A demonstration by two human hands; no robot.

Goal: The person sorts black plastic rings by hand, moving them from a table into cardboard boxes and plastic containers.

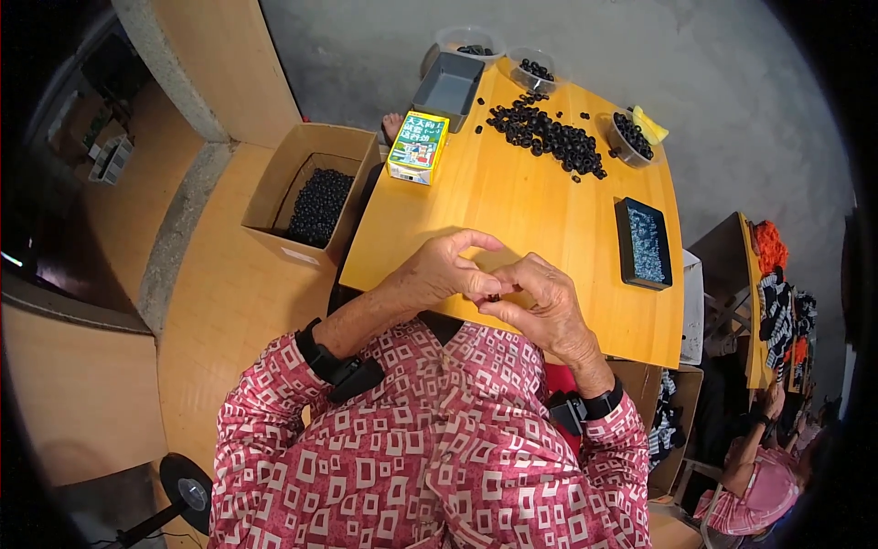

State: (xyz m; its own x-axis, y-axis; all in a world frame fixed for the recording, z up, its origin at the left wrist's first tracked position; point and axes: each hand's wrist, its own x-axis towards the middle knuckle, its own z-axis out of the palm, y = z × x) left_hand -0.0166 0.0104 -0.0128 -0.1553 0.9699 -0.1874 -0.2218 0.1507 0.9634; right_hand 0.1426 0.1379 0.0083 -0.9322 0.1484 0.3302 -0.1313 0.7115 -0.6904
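Note:
Close to the table's near edge, my left hand (446, 267) and my right hand (541, 295) meet with fingertips pinched together. A small black piece (494, 297) shows between them, mostly covered by the fingers; its exact kind cannot be made out. Ahead on the yellow table (439, 212) lies a loose pile of small black ring-shaped parts (549, 139). Right of my hands sits a black tray (627, 265) holding many tiny silvery pieces (647, 242).
A yellow-green carton (418, 146) and a grey bin (448, 87) stand at the table's left. Clear tubs (533, 71) of black parts line the far side, another tub (631, 142) at right. A cardboard box (265, 215) of black pieces stands left. Another person (754, 480) sits far right.

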